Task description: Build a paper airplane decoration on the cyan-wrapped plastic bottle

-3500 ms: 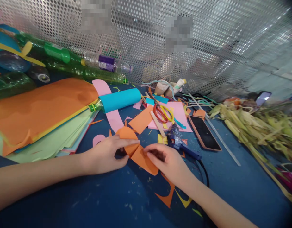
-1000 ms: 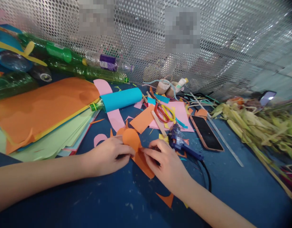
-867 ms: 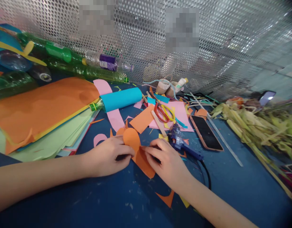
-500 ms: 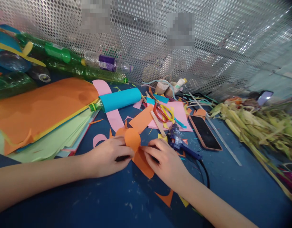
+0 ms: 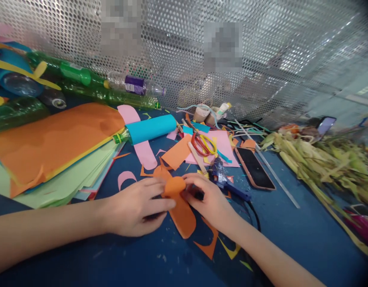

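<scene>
Between my hands is an orange paper cut-out (image 5: 185, 219), a long strip with rounded ends. A shorter rounded orange flap (image 5: 175, 185) stands up across its middle. My left hand (image 5: 138, 207) has its fingers curled against the left side of the flap, thumb below. Opposite it, my right hand (image 5: 212, 203) pinches the flap's right edge between thumb and fingers. The fingertips partly cover where flap and strip meet. Just beyond my right hand lies a blue glue gun (image 5: 228, 184), its cable running towards me under my right forearm.
A bottle wrapped in blue paper (image 5: 152, 128) lies across a pink paper strip (image 5: 145, 155). Coloured paper sheets (image 5: 64, 139) are stacked at left. Scissors (image 5: 203, 144), a phone (image 5: 254, 168), corn husks (image 5: 318, 159) and paper scraps (image 5: 208, 243) lie around. A perforated metal screen (image 5: 172, 52) stands behind.
The rounded flap, upright before, has tipped over to the right. My right hand has moved up to its right edge. The strip's near end shows more fully.
</scene>
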{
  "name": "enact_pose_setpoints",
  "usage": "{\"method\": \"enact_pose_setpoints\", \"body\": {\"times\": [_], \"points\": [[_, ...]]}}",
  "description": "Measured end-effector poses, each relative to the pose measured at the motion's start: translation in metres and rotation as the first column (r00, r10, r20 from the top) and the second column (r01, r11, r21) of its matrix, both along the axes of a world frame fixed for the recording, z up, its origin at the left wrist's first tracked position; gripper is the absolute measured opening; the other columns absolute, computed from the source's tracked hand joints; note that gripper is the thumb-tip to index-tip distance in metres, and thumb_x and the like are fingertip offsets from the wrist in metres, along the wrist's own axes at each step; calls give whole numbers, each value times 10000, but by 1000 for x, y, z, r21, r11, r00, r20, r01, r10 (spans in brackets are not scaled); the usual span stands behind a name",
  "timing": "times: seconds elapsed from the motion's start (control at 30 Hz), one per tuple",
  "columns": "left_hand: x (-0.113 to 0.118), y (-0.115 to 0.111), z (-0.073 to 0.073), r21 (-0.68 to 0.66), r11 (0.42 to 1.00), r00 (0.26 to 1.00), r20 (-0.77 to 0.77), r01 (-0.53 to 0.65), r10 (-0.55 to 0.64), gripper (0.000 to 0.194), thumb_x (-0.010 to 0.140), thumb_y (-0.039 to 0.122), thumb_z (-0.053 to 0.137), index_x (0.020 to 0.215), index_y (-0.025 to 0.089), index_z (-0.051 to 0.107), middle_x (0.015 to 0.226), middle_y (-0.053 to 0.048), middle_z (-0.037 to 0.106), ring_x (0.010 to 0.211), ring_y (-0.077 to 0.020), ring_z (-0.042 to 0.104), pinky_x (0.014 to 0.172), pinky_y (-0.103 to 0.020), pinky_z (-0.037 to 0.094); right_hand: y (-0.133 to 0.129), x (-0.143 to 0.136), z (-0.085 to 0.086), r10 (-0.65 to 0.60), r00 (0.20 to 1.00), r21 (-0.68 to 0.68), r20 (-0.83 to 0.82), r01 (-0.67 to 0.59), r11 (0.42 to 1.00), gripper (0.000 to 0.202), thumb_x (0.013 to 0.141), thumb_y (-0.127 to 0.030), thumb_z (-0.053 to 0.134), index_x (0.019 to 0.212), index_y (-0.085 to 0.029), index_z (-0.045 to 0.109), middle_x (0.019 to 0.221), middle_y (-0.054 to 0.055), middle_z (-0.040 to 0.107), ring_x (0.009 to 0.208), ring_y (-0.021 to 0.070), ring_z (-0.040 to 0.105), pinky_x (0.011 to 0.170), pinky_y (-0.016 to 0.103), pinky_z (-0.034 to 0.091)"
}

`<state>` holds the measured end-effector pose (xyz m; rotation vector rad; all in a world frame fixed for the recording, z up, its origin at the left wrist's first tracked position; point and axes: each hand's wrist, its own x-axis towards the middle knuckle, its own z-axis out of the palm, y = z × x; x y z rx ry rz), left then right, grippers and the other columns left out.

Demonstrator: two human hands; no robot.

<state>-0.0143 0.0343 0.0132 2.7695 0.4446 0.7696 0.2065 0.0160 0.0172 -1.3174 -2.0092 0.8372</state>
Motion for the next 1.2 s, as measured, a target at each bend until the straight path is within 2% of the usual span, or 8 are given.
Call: {"method": "enact_pose_setpoints", "body": {"times": [0.1,0.3,0.4,0.5,0.8,0.97,1.07,1.2], "points": [[-3,1,4,-67,998,982,188,5,8,336,757,123,548,1057,200,420,1057,-110,533,989,-223,524,838,-392,449,2,7,-2,9,993,-22,-117,-12,1000,139,770,-86,564,824,-214,575,998,40,614,916,164,595,753,301,502],[-8,2,5,-386,878,881,256,-284,398,288,784,243,563,971,208,346,762,9,478,623,-122,497,577,-285,456,0,10,-6,-39,870,-104,-492,-14,994,105,760,-231,649,835,-230,575,1053,60,624,943,181,626,786,324,509],[-6,-4,5,-583,790,930,149,-191,335,452,780,289,604,1099,213,293,664,54,530,536,-106,527,533,-250,479,-3,5,-3,-48,841,-47,-540,27,999,133,738,-260,686,807,-229,577,1025,64,630,912,189,637,736,311,524],[0,-11,5,-684,723,949,158,-93,272,594,745,264,665,1175,232,257,834,-5,627,723,-142,626,664,-273,542,-9,3,2,-6,868,60,-496,42,997,40,802,-248,619,793,-231,583,974,59,633,899,180,630,731,304,522],[5,-18,-12,-599,800,904,355,23,240,534,750,38,542,1196,262,352,1094,-36,596,922,-150,635,804,-295,554,-21,3,-2,31,972,254,-235,31,967,116,812,-125,569,820,-240,579,980,58,604,938,183,589,827,338,487],[5,-17,-7,-656,751,910,350,68,223,504,767,7,458,1191,264,369,1028,-26,633,953,-155,631,810,-296,546,-22,-3,-1,-33,951,127,-308,76,989,157,790,-200,612,931,-253,567,1124,87,518,991,196,564,821,332,500],[7,-18,-2,-732,675,919,319,85,230,456,764,35,497,1145,260,388,1041,-26,620,878,-139,646,781,-285,546,-21,-6,0,-24,931,0,-365,26,1000,119,815,-213,569,931,-242,566,956,45,584,866,161,595,752,281,511],[10,-15,1,-873,483,933,231,74,275,394,767,119,556,1110,226,393,1009,-40,612,832,-151,646,756,-316,547,-17,-8,1,-122,940,-184,-319,65,981,90,810,-284,581,809,-194,579,776,16,610,724,147,592,677,268,503]]}}
